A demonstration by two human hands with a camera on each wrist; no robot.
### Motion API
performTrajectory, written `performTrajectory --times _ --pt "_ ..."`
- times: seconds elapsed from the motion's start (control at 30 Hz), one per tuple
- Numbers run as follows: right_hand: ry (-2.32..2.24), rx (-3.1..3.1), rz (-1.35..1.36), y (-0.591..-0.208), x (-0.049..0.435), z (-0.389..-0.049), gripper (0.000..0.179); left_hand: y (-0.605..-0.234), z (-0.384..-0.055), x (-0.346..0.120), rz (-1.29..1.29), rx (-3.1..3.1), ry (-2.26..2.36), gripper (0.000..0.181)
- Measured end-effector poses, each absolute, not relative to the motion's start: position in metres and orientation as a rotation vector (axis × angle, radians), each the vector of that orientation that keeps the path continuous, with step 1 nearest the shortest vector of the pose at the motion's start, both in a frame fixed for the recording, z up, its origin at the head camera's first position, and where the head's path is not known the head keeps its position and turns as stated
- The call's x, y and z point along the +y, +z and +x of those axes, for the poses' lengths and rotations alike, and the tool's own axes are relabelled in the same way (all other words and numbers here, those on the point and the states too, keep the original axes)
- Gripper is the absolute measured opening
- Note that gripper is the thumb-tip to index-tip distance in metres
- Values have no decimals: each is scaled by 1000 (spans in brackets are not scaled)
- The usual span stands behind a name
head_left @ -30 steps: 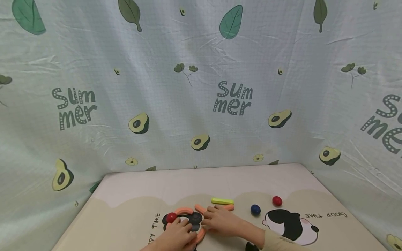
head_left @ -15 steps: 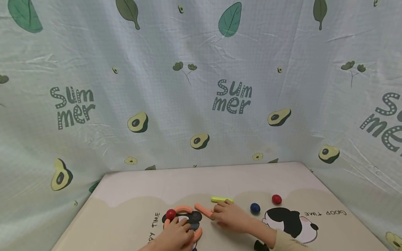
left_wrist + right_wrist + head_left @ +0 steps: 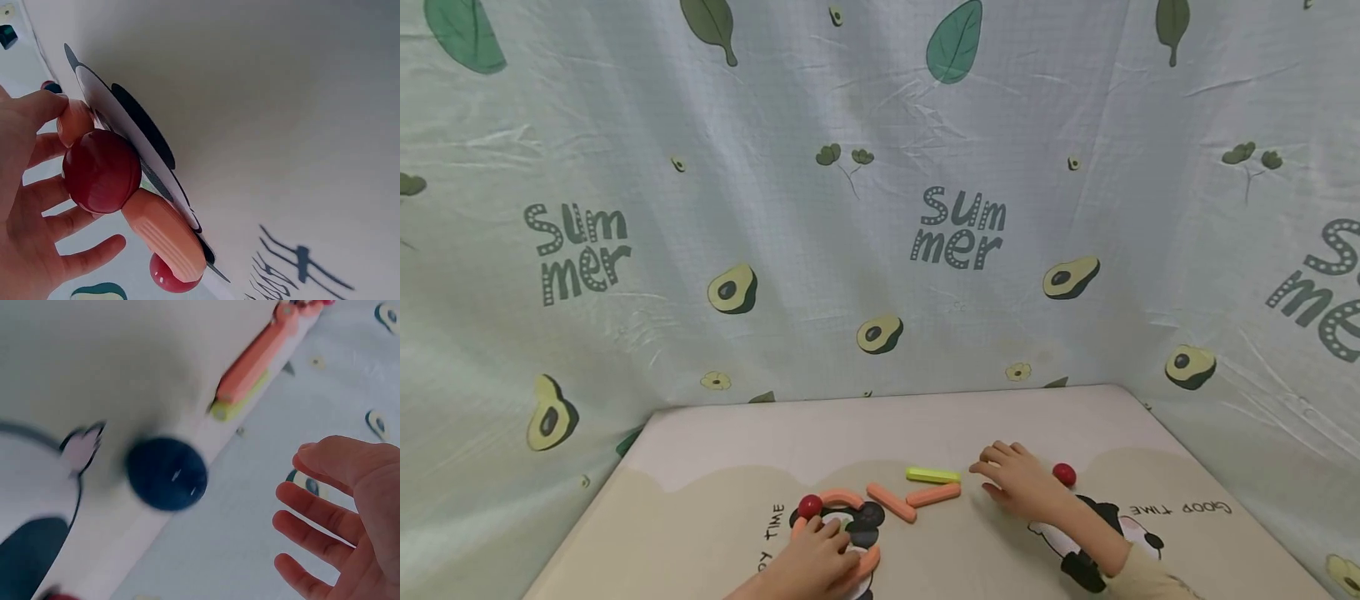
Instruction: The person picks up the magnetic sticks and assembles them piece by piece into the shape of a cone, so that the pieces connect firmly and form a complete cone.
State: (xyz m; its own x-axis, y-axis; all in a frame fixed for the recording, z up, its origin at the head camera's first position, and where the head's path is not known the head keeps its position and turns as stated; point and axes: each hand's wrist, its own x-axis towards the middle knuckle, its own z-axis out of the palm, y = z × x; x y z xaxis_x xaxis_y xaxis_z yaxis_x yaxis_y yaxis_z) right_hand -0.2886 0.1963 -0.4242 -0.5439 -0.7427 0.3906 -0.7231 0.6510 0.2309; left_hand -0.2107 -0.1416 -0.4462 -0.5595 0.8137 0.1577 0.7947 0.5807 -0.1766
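Note:
My left hand [image 3: 820, 560] is at a ring of orange curved rods and red balls on the table. In the left wrist view, its thumb and index finger pinch an orange curved rod [image 3: 76, 123] beside a red ball [image 3: 102, 171]; the other fingers are spread. Another orange curved rod [image 3: 165, 232] and a second red ball [image 3: 175, 273] show beyond. My right hand [image 3: 1018, 483] hovers with fingers loosely bent and holds nothing. Near it in the right wrist view is a blue ball [image 3: 167, 473], which the hand hides in the head view.
Two straight orange rods [image 3: 891, 503] and a yellow rod [image 3: 932, 475] lie between the hands. Past the right hand is a loose red ball [image 3: 1064, 474]. Cartoon prints mark the table mat [image 3: 700, 442], and a patterned curtain [image 3: 820, 250] rises at its back edge.
My right hand has moved right, off the straight orange rods toward the blue ball, leaving those rods uncovered. My left hand has stayed at the ring.

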Motion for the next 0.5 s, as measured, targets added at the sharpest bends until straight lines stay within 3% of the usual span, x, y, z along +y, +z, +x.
performTrajectory --times 0.5 --pt "-51 -2476 795 -426 267 -294 29 -451 -209 -147 -1326 -2399 174 13"
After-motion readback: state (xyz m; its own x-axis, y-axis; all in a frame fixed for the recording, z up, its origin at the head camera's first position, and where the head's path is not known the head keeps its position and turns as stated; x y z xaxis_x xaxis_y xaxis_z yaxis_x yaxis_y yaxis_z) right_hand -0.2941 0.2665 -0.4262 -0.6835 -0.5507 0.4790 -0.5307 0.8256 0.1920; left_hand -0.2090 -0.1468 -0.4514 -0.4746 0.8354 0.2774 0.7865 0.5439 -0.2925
